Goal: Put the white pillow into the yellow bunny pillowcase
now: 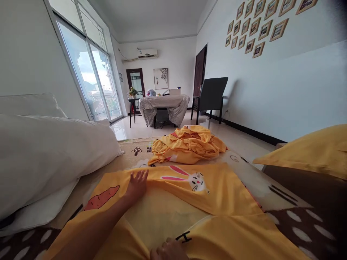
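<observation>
A yellow pillowcase [217,195] printed with a rabbit and a carrot lies flat on the mat in front of me. My left hand [137,185] rests on it with fingers stretched out flat, near the far fold. My right hand [169,250] shows only its knuckles at the bottom edge, curled at the near opening of the pillowcase, next to a black zip pull; whether it grips the cloth is unclear. A crumpled heap of yellow cloth [188,143] lies farther away on the mat.
White pillows [48,151] are stacked at my left. A yellow pillow [309,150] lies at the right on a dark surface. Beyond stand a covered table [164,104], a dark chair [211,95] and glass sliding doors [92,76].
</observation>
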`<action>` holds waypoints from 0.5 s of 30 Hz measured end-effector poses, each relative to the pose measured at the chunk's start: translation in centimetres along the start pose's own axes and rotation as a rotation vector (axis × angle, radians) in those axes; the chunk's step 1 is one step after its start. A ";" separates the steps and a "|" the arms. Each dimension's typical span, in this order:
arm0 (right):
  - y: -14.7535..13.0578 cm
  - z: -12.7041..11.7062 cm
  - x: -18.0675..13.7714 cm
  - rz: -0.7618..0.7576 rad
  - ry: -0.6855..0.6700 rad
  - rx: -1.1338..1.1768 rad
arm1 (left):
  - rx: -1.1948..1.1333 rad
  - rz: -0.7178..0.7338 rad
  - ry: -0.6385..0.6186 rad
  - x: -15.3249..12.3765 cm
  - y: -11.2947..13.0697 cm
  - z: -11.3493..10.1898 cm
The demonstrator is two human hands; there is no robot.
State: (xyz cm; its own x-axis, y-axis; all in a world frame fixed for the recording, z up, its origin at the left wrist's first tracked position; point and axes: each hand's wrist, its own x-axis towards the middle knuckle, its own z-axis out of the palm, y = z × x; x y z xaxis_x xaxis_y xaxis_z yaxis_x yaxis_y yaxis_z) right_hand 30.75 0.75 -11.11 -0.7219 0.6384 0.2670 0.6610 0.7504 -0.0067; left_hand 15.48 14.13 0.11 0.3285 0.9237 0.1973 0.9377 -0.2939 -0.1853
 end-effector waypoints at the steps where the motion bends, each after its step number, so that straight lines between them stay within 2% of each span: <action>1: 0.0 -0.4 -0.2 -0.006 -0.002 -0.006 | 0.005 -0.009 0.009 0.1 -0.2 0.0; 3: -0.2 -1.8 -0.6 -0.016 0.038 -0.029 | -0.016 -0.009 0.011 -0.1 -0.8 -0.1; 4: -0.4 -2.7 -0.6 -0.016 0.103 -0.044 | -0.034 0.002 0.003 -0.4 -1.1 -0.2; 8: -0.6 -6.8 -0.3 0.022 0.493 -0.057 | -0.106 0.073 0.003 -2.8 -3.2 -1.2; 10: -0.4 -7.4 -0.1 0.017 0.568 -0.034 | -0.095 0.077 0.119 -4.3 -5.2 -2.6; 12: 0.0 -6.7 0.0 -0.038 0.573 -0.037 | -0.023 0.027 0.294 -5.9 -8.0 -5.0; 14: 0.4 -5.1 -0.2 -0.089 0.538 -0.056 | 0.090 -0.103 0.469 -7.6 -11.8 -8.7; 15: 0.6 -4.4 -0.3 -0.096 0.505 -0.061 | 0.144 -0.212 0.560 -8.5 -14.0 -10.8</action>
State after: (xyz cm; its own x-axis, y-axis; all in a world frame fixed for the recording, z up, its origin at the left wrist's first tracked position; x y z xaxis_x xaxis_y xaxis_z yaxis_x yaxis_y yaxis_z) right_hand 32.25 0.29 -6.96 -0.6016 0.3932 0.6953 0.6181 0.7806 0.0934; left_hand 0.82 7.72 11.45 0.1825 0.6771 0.7129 0.9773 -0.0452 -0.2072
